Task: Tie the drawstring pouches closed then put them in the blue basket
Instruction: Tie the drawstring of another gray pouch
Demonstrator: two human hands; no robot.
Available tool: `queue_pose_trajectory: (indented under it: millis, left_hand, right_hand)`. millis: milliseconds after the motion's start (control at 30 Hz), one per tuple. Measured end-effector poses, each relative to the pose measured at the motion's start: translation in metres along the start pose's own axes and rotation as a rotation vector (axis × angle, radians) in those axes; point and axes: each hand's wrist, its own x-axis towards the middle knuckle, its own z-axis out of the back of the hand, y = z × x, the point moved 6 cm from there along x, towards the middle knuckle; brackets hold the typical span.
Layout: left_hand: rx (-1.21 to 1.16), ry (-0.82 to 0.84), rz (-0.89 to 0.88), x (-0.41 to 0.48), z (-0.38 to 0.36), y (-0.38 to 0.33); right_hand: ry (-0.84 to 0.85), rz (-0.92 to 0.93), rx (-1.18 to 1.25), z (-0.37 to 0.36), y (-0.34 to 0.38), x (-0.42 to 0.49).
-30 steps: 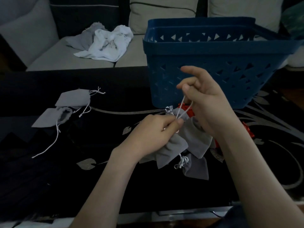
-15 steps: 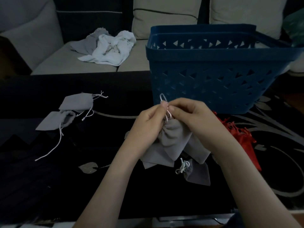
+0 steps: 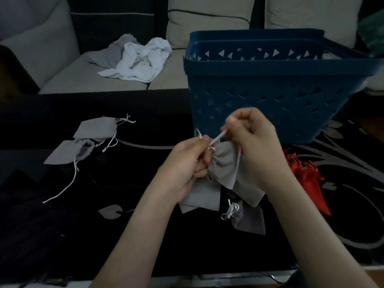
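A pale sofa [image 3: 68,80] is being shown across the back, dimly lit. On its seat a white cloth [image 3: 141,63] is being left in a crumpled heap, and a grey cloth [image 3: 110,55] is being pressed against its left side, the two touching. Two light cushions [image 3: 207,19] are being propped upright along the backrest, and a dark cushion [image 3: 112,28] with a thin pale stripe is being kept to their left. The foreground is being filled by a black table [image 3: 62,235], its top being crossed by silver stems and a silver leaf [image 3: 110,212]. Something green [image 3: 374,32] is being cut off at the top right edge, too little for telling what.
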Motion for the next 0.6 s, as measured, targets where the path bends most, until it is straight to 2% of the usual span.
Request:
queue_pose_trajectory:
  millis: [100,167,300,467,533,600]
  left_hand:
    - [-0.097,0.001,-0.053,0.0,0.0,-0.003]
    - [-0.118,-0.025,-0.074,0.0,0.002,-0.005]
    - [-0.093,-0.093,-0.089,0.0,0.005,-0.002]
    - [-0.094,-0.193,-0.099,0.002,0.014,-0.005]
    - [-0.102,-0.205,-0.131,0.002,0.017,-0.009]
    - [-0.07,-0.162,-0.164,0.002,0.018,-0.014]
  right_hand:
    - [0.213,-0.064,-0.086,-0.019,-0.006,-0.005]
    - [0.28,-0.12,-0.102,-0.024,-0.009,-0.007]
    - [0.286,-0.205,-0.023,-0.022,-0.011,-0.004]
    - [0.361,-0.236,-0.128,-0.023,-0.016,-0.005]
    - [0.377,-0.246,-0.148,-0.023,-0.015,-0.004]
    - [0.365,-0.272,-0.053,-0.023,-0.014,-0.004]
